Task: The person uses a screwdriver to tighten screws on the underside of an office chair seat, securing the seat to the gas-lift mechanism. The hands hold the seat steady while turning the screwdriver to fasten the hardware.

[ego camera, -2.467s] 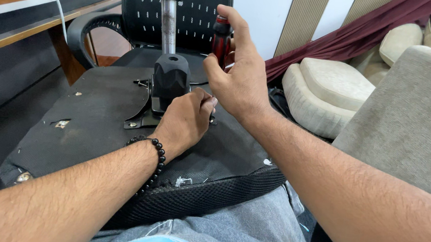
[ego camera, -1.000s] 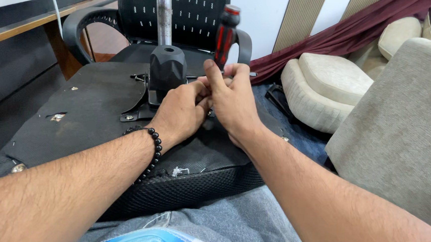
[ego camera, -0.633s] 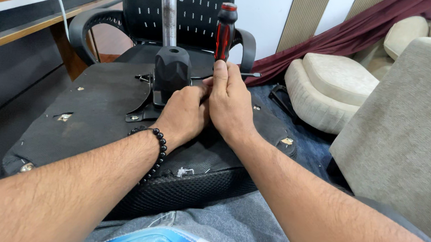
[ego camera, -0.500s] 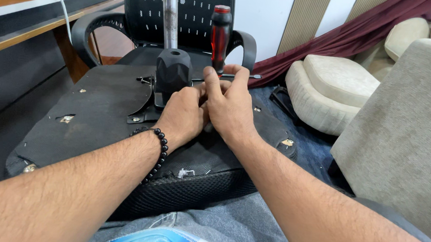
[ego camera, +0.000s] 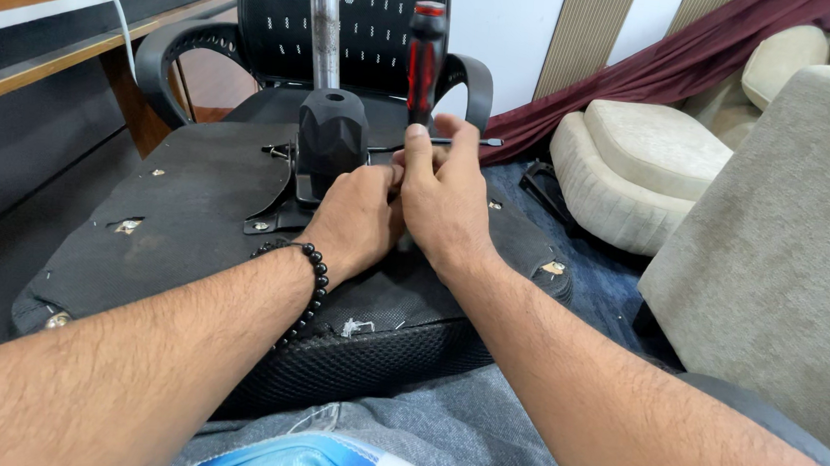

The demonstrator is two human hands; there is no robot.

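Upturned chair seat (ego camera: 195,220) lies across the lap, underside up. Screwdriver (ego camera: 425,56) stands upright by the black mechanism housing (ego camera: 332,137) — right hand (ego camera: 446,201) pinches its shank low down, left hand (ego camera: 353,220) closed beside it, steadying the tip. Driver likely light, stiff; grip the ribbed red/black handle for torque.

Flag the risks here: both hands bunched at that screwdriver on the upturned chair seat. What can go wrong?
1. The left hand sits tight against the right hand at the base of the upright red-and-black screwdriver; a slip could jab fingers.
2. The tip is hidden behind the hands, so its seating cannot be checked; it may cam out.
3. The upturned chair seat appears to rest on the person's lap, so it could shift under downward force.
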